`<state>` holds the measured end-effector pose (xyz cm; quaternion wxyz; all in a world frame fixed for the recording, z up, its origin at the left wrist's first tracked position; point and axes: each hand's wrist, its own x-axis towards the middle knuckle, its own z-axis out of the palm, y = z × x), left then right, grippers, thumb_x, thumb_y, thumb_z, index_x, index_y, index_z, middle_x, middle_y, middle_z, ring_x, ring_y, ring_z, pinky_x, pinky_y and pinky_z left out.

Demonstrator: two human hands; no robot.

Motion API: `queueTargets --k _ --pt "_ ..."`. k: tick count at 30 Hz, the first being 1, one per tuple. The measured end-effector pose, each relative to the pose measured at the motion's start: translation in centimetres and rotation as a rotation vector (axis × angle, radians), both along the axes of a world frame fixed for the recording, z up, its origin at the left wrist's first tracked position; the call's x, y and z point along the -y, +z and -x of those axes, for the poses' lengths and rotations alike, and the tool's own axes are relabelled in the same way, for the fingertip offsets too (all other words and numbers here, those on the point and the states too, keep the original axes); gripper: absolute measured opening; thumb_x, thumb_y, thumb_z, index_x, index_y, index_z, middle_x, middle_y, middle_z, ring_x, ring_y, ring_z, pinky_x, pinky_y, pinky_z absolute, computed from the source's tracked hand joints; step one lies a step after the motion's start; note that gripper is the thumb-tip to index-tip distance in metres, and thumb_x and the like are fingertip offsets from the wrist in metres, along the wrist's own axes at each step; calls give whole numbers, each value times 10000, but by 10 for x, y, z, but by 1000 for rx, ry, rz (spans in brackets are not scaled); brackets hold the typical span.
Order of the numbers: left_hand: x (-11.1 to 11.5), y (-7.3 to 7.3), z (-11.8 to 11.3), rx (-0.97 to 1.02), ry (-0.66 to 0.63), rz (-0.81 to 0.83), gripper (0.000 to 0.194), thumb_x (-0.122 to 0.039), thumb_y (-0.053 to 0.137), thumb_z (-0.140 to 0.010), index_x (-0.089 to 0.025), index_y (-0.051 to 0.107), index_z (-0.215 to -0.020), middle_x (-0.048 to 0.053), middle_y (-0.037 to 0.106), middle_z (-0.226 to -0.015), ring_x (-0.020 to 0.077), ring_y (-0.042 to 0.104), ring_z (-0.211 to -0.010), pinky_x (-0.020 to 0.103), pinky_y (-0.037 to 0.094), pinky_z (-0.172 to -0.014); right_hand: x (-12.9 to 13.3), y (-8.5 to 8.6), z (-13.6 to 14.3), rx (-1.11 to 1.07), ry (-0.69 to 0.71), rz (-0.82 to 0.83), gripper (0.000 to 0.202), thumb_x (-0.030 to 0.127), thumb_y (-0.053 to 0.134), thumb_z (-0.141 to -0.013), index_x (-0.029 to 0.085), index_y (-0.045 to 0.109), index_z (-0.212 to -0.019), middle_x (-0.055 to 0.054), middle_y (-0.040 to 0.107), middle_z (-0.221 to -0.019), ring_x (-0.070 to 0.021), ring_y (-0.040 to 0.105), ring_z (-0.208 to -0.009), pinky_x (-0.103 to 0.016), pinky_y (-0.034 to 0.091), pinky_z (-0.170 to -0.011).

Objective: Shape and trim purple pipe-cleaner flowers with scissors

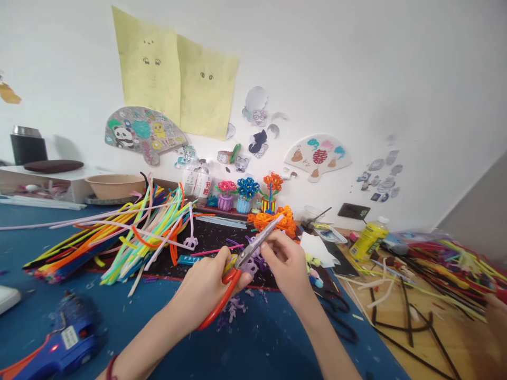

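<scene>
My left hand [212, 279] is closed around orange-red-handled scissors [222, 306], their blades pointing up and to the right, away from me. Close against the blades is my right hand [287, 264], its thumb and fingers pinched together by a purple pipe-cleaner piece [257, 261] with looped petals. The blades and fingers hide part of that piece. Purple fuzz clippings [233, 309] lie on the blue table just below. A lilac pipe cleaner with a curled loop end [190, 243] lies beyond my left hand.
Bundled colourful pipe cleaners [146, 237] lie at left, near a blue glue gun [73, 338] with a red light. Potted pipe-cleaner flowers [247, 195] stand by the wall, orange ones [277, 219] before them. Black scissors [338, 316], a yellow bottle [369, 240] and another person's hand [497, 322] are at right.
</scene>
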<state>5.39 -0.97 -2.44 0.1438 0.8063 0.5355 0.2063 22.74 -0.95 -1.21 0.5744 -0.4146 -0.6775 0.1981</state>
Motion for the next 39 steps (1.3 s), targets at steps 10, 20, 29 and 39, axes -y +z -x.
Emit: queueTargets --k 10,20,29,39 --pt "2 9 2 -47 16 28 276 -517 376 -837 -249 319 -864 2 627 -691 271 663 -684 254 274 -500 4 0 9 99 26 12 137 217 502 -851 185 557 -730 21 489 -625 -130 446 -578 -249 370 -560" --pt "-4 -2 4 -73 -21 -30 263 -512 337 -867 -254 319 -823 -25 563 -621 240 617 -603 251 246 -492 2 -2 5 39 24 19 114 226 518 -849 181 593 -774 -5 551 -692 -154 502 -649 -257 415 -612" --pt "-3 -3 5 -54 -35 -44 251 -494 351 -866 -253 330 -800 -48 485 -560 203 561 -540 247 231 -490 1 0 5 53 12 -13 122 233 517 -850 187 594 -766 10 520 -651 -146 479 -609 -251 398 -578" --pt "3 4 3 36 -67 52 292 -535 321 -838 -263 243 -767 -35 509 -623 192 519 -543 265 303 -521 3 0 5 12 45 19 113 236 523 -856 184 599 -791 -10 578 -724 -159 526 -676 -257 421 -631"
